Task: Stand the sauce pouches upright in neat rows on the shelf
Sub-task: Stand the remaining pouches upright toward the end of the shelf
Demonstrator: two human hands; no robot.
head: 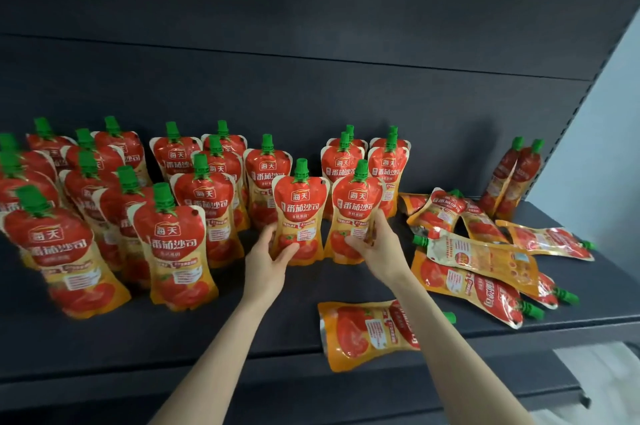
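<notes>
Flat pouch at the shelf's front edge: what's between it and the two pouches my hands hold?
Head view: only bare dark shelf; the right forearm passes beside that stretch.

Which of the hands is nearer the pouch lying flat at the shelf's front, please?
Right. The right hand, gripping the right upright pouch, is behind the flat pouch; the left hand, on the left upright pouch, is farther left.

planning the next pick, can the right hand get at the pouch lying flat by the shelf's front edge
Probably yes: the flat pouch lies alone, uncovered, nearer than the right hand, which must release its upright pouch.
</notes>
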